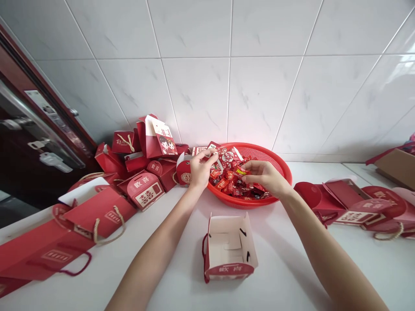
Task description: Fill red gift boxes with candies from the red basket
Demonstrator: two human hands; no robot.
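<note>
A red plastic basket point(285, 172) by the wall holds many small wrapped candies point(227, 183), mostly in red. My right hand point(264, 177) reaches over it, thumb and fingers pinching a red candy with a yellow-green label point(240, 171). At the basket's left rim, my left hand point(201, 169) is curled with thumb and index finger close together. Its fingertips are against a red-and-white printed packet point(225, 157); whatever lies between them is hidden. In front of the basket stands an open red gift box point(231, 270), its pale inside showing only slots and folded bottom flaps.
Several red gift boxes point(147, 190) with rope handles crowd the left side, beside a dark door point(32, 172) with keys in it. More red boxes point(353, 203) stand at the right, with a brown cardboard box point(397, 166) behind. A tiled wall point(194, 95) closes off the back.
</note>
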